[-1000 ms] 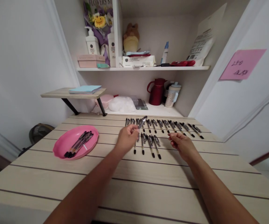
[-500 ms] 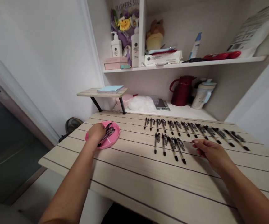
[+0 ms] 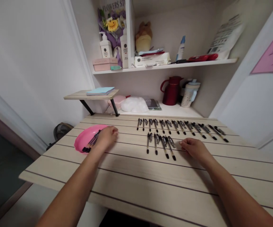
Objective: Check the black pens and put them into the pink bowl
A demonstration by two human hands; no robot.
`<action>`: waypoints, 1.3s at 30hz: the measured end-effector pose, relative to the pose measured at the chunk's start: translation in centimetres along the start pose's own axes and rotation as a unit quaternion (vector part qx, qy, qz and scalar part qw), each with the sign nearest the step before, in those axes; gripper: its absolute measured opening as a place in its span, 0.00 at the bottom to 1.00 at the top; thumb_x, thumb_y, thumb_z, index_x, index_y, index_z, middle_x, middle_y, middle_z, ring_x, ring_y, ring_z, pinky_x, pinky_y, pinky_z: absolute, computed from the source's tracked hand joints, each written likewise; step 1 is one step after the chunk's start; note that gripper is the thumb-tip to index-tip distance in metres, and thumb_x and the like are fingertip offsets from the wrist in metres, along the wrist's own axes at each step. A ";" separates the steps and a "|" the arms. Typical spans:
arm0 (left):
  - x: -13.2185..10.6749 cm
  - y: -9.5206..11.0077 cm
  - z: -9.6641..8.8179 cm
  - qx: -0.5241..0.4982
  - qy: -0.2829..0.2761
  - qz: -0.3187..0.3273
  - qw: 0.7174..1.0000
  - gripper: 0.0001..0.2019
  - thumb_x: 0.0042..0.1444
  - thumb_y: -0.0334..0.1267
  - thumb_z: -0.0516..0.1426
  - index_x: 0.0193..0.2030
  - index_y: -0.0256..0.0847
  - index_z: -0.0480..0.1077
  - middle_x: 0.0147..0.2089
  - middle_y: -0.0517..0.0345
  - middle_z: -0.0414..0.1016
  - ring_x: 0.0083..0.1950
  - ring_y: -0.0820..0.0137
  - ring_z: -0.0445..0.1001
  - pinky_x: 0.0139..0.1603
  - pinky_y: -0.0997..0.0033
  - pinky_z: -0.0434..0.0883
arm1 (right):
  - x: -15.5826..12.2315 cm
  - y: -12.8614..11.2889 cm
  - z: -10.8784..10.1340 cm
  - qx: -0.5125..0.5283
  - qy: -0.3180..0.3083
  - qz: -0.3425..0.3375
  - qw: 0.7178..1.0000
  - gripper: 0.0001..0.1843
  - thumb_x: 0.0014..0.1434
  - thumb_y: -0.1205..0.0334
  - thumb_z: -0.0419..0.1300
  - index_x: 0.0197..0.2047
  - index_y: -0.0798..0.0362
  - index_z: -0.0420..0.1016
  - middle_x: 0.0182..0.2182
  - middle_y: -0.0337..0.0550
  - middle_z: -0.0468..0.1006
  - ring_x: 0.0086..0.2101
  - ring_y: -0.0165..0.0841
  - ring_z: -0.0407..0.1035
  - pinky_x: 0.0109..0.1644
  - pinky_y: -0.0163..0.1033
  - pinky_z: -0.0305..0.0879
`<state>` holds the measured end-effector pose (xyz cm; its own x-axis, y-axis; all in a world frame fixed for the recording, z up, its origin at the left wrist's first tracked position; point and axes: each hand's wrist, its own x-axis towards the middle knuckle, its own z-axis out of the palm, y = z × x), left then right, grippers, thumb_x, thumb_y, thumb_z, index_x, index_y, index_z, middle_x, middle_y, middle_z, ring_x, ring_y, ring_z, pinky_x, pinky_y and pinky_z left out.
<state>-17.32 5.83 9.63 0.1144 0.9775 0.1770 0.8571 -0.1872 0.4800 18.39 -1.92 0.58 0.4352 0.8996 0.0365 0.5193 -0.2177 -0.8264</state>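
Observation:
My left hand (image 3: 107, 137) is closed at the right rim of a pink plate (image 3: 79, 140), its fingers curled; what they hold, if anything, is hidden. Several black-tipped pens (image 3: 91, 142) lie together in the plate, partly behind that hand. On the tabletop a long back row of pens (image 3: 175, 126) is laid out, a short cap-like piece beside each. A shorter front row of pens (image 3: 159, 145) lies nearer to me, paired the same way. My right hand (image 3: 195, 149) hovers just right of the front row, thumb and fingers together, with nothing visible in them.
A small raised stand (image 3: 91, 94) bearing blue paper (image 3: 100, 91) is at the back left. Behind the desk are a white plastic bag (image 3: 134, 104), a red jug (image 3: 171, 90) and a light tumbler (image 3: 190, 94). A loaded shelf (image 3: 174, 65) hangs above them.
My left hand has moved from among the pens in the plate to its right rim. The right hand stays beside the front row, its fingertips closer together. The view has turned to the right.

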 end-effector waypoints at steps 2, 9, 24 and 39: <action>-0.9 2.3 2.2 -0.056 -0.054 0.058 0.995 0.08 0.49 0.37 0.53 0.34 0.40 0.73 0.35 0.58 0.75 0.36 0.73 0.70 0.37 0.77 0.64 | -0.6 -0.8 0.0 -0.098 -0.018 -0.014 0.995 0.15 0.47 0.52 0.55 0.17 0.52 0.68 0.12 0.39 0.68 0.16 0.29 0.60 0.22 0.35 0.52; -4.0 8.3 8.9 -0.263 -0.260 0.114 0.922 0.12 0.46 0.37 0.53 0.34 0.34 0.74 0.24 0.58 0.70 0.24 0.75 0.65 0.25 0.77 0.60 | -2.5 -4.0 1.2 -0.317 -0.079 -0.041 0.944 0.18 0.50 0.51 0.52 0.21 0.54 0.74 0.22 0.49 0.76 0.25 0.35 0.68 0.26 0.36 0.52; -5.1 10.5 12.3 -0.524 -0.225 -0.070 0.818 0.12 0.47 0.42 0.55 0.35 0.35 0.68 0.28 0.57 0.70 0.25 0.76 0.68 0.24 0.78 0.63 | -4.0 -5.4 2.6 -0.181 -0.040 -0.162 0.969 0.12 0.50 0.57 0.51 0.19 0.52 0.65 0.17 0.40 0.71 0.20 0.29 0.61 0.24 0.33 0.50; -5.8 10.2 11.8 -0.622 -0.255 -0.158 0.723 0.17 0.45 0.48 0.58 0.34 0.36 0.64 0.24 0.60 0.68 0.23 0.73 0.70 0.24 0.76 0.63 | -0.5 -1.3 0.4 -0.153 0.057 -0.061 0.985 0.21 0.48 0.58 0.57 0.46 0.54 0.64 0.29 0.41 0.75 0.26 0.32 0.67 0.30 0.35 0.56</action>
<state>-3.35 -0.57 3.37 0.4535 0.8396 -0.2988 -0.1981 0.4219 0.8847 17.20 -1.97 1.46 0.4274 0.8811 0.2024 0.7621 -0.2307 -0.6050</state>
